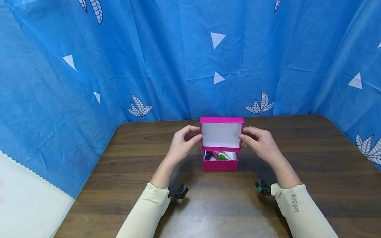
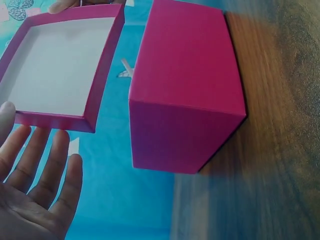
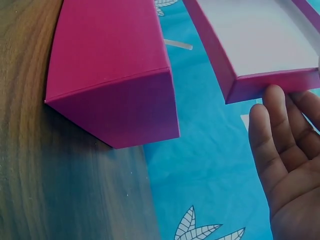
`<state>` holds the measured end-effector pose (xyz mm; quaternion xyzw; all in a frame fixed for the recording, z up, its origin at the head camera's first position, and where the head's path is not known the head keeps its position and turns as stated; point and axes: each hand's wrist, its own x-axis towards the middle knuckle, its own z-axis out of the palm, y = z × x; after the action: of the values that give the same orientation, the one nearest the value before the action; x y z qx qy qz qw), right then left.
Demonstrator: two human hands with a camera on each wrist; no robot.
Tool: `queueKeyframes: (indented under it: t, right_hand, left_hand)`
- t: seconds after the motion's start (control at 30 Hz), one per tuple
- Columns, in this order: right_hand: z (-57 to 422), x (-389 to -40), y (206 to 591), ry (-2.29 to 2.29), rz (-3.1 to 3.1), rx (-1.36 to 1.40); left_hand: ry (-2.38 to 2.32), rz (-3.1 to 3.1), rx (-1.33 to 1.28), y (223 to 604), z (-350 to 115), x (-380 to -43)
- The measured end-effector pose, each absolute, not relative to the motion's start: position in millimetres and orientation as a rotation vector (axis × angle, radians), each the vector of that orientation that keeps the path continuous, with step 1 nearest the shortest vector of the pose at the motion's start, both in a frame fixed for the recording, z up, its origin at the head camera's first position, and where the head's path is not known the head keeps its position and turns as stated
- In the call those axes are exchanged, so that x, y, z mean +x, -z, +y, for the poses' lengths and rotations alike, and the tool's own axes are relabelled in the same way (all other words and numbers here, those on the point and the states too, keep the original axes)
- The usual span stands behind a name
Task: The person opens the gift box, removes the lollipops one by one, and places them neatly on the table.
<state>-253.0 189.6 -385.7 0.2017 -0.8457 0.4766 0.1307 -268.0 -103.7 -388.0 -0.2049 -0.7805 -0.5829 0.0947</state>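
A pink box lid (image 1: 221,134) with a white inside is held upright above a pink box (image 1: 220,166). My left hand (image 1: 181,143) grips the lid's left side between thumb and fingers. On the opposite side, my right hand (image 1: 263,143) pinches the lid's edge in the same way. Colourful small items (image 1: 217,155), purple, pink and green, lie inside the box; the lid hides part of them, and their kind is unclear. In both wrist views the lid (image 2: 65,70) is apart from the box (image 3: 110,75).
The box stands on a brown wooden table (image 1: 224,215). Behind the table hangs a blue curtain (image 1: 187,60) with white leaf and triangle prints. A pale cloth (image 1: 15,195) with a scalloped edge is at the left. Each wrist wears a black strap (image 1: 177,192).
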Motion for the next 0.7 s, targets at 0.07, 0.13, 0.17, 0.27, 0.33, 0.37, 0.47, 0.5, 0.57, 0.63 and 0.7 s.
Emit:
queueKeyframes:
  t: [0.07, 0.13, 0.17, 0.27, 0.33, 0.37, 0.47, 0.5, 0.57, 0.63, 0.7]
  right_hand:
    - [189.1, -252.4, 385.1, -1.399, -2.451, 0.579]
    - [188.5, -251.7, 384.5, -1.414, -2.447, 0.566]
    - [188.2, -251.4, 384.2, -1.424, -2.446, 0.56]
    - [187.0, -250.8, 384.6, -1.462, -2.443, 0.522]
    - [186.3, -250.8, 385.5, -1.489, -2.445, 0.49]
    - [186.0, -251.1, 386.2, -1.503, -2.447, 0.472]
    - [185.1, -252.8, 389.3, -1.53, -2.458, 0.418]
    - [184.8, -253.7, 390.3, -1.531, -2.463, 0.403]
    - [184.0, -255.1, 391.7, -1.54, -2.465, 0.38]
    - [183.3, -256.5, 392.7, -1.554, -2.458, 0.36]
    - [182.8, -257.1, 392.7, -1.575, -2.446, 0.338]
  left_hand:
    - [1.735, -2.307, -0.607, 387.8, -103.1, -267.8]
    - [1.749, -2.303, -0.605, 387.9, -102.4, -267.7]
    - [1.769, -2.296, -0.608, 388.2, -102.0, -267.8]
    - [1.834, -2.281, -0.618, 388.1, -101.1, -267.5]
    - [1.87, -2.275, -0.626, 388.1, -100.8, -267.9]
    - [1.887, -2.274, -0.629, 388.0, -100.8, -268.1]
    - [1.919, -2.276, -0.627, 388.1, -101.3, -269.4]
    - [1.928, -2.28, -0.623, 388.2, -101.6, -270.0]
    - [1.959, -2.279, -0.621, 387.9, -102.1, -270.4]
    - [1.988, -2.277, -0.623, 387.7, -102.6, -270.5]
    - [2.022, -2.273, -0.636, 387.2, -103.0, -270.2]
